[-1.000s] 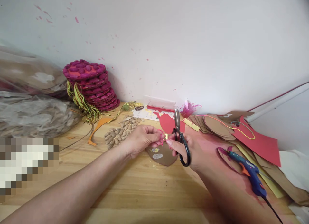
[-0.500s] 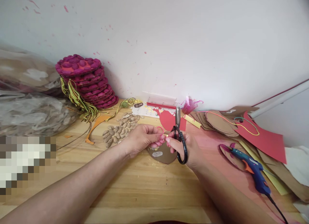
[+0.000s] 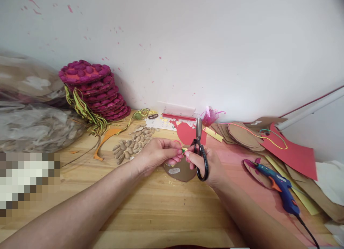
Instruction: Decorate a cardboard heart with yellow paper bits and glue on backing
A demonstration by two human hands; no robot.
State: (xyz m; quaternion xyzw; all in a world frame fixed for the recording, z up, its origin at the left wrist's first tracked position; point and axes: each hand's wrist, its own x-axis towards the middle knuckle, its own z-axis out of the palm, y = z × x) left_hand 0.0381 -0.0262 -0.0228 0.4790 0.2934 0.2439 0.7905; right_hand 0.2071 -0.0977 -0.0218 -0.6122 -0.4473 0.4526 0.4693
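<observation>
Between the fingertips of both hands is a small yellow piece with a green shape on it (image 3: 184, 151). My left hand (image 3: 162, 153) pinches it from the left. My right hand (image 3: 205, 163) pinches its right side with thumb and finger, and black-handled scissors (image 3: 199, 134) hang on the same hand, blades pointing up towards the wall. Beneath the hands lies a brown cardboard disc (image 3: 184, 173) with a pale patch. Behind them are a red paper shape (image 3: 186, 133) and a white sheet (image 3: 158, 124) strewn with small yellow and red bits.
Peanuts (image 3: 131, 145) lie left of the hands, near an orange scrap (image 3: 106, 141). Further left are stacked magenta discs (image 3: 91, 87) and plastic bags (image 3: 37, 125). On the right are a blue glue gun (image 3: 286, 195), cardboard discs (image 3: 243, 136) and red paper (image 3: 298, 152).
The small piece between my fingertips has turned, and its green shape now shows. Both hands keep nearly the same place; the whole view has shifted slightly.
</observation>
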